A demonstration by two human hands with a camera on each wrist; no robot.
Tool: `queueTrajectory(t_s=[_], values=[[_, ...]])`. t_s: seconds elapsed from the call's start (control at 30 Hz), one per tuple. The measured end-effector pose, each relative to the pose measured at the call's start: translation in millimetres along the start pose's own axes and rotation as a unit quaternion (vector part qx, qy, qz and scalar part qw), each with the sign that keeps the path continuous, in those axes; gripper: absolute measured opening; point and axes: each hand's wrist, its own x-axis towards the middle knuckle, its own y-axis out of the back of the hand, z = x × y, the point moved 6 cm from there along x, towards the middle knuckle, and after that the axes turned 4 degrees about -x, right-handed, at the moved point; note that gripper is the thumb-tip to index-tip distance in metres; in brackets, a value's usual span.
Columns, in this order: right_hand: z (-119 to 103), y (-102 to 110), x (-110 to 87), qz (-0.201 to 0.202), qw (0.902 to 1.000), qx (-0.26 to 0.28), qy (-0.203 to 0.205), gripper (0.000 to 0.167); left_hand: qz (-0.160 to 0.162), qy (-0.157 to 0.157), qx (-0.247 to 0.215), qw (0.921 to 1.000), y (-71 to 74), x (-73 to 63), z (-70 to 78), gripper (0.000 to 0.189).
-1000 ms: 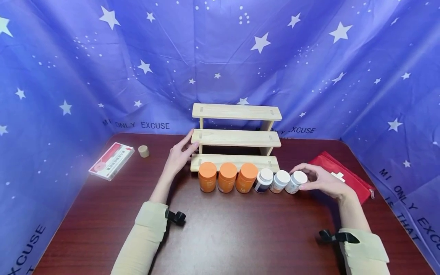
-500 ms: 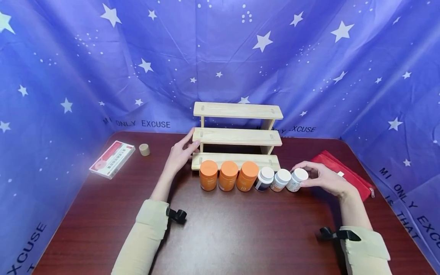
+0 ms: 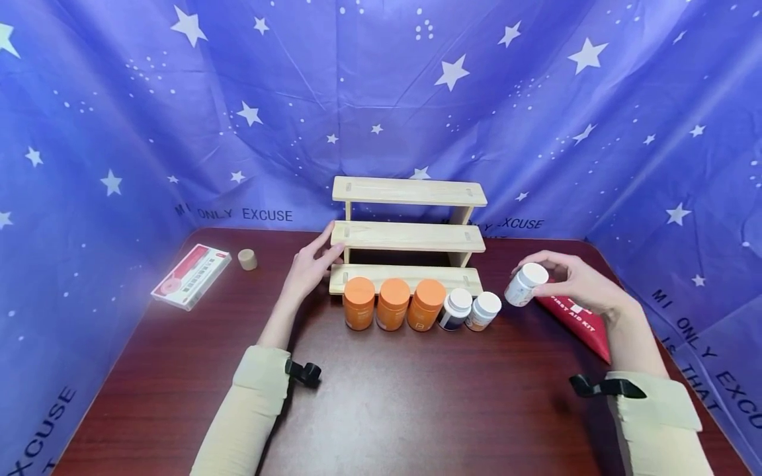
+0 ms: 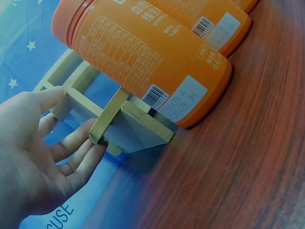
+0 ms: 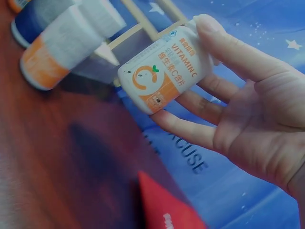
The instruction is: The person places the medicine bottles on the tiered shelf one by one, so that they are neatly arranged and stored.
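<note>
Worktop [image 3: 381, 403]: dark red-brown, wood-grained. Red-and-white box [image 3: 191, 277] lies at left; small pale cylinder [image 3: 247, 259] just beside it. Red pouch [image 3: 580, 325] at right, marked FIRST AID KIT, partly hidden. Blue curtain [image 3: 297, 73], white stars, behind and on both sides.

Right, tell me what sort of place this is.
Probably a staged tabletop set: blue star-printed cloth hangs behind and beside a glossy reddish-brown table, where orange cylindrical bottles stand lined up before a three-tier pale wooden rack.
</note>
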Motion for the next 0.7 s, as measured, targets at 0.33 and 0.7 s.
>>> queueTrajectory(t_s=[0.33,0.7], values=[[-29,22,12.1,0.003,0.9984,0.049,-0.028,0.05,0.0,0.003,-0.003,1.0,-0.8,-0.9,0.4,0.065],[-71,32,41.8,0.026,0.9934,0.111,0.015,0.044,-0.001,0.004,0.0,1.0,0.2,-1.6,0.0,0.066]])
